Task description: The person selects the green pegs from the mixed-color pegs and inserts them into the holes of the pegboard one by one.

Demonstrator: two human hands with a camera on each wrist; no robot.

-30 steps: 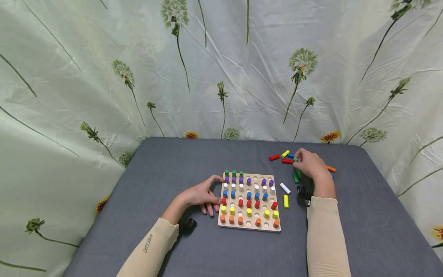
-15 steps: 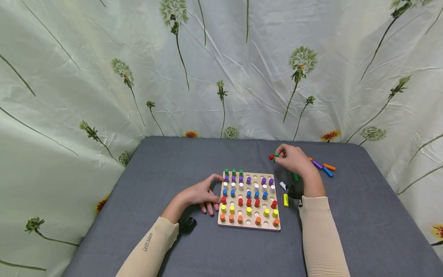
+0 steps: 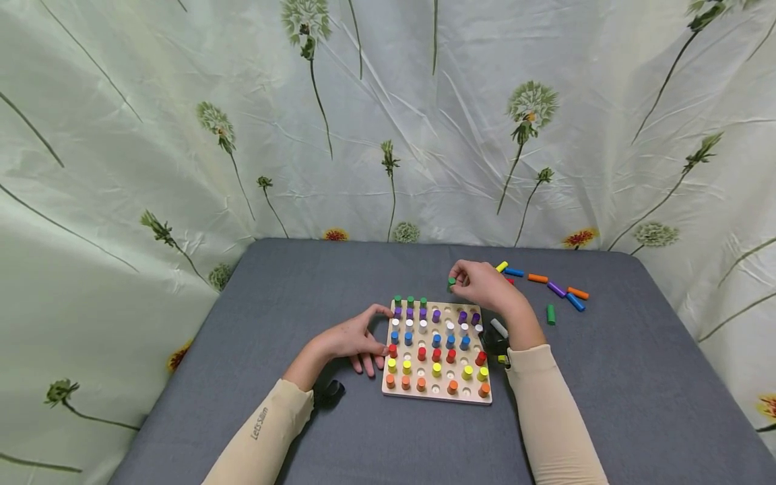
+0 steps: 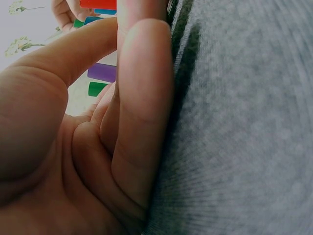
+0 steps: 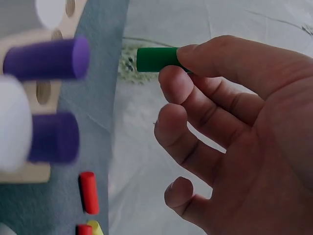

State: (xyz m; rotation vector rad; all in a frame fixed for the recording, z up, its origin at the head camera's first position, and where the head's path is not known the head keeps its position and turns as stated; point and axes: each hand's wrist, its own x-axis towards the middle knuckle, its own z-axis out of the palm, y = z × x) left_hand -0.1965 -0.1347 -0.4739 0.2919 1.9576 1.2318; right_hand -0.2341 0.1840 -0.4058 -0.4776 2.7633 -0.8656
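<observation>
Reading "Let's Slim", the left sleeve [image 3: 262, 431] touches table [image 3: 636, 377].

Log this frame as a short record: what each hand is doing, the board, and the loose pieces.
left hand: rests at the left edge of the board, fingers touching it
right hand: pinches a green peg above the far side of the board
board: wooden, rows of coloured pegs, some holes free
loose pegs: lie on the grey table, right of the board
</observation>
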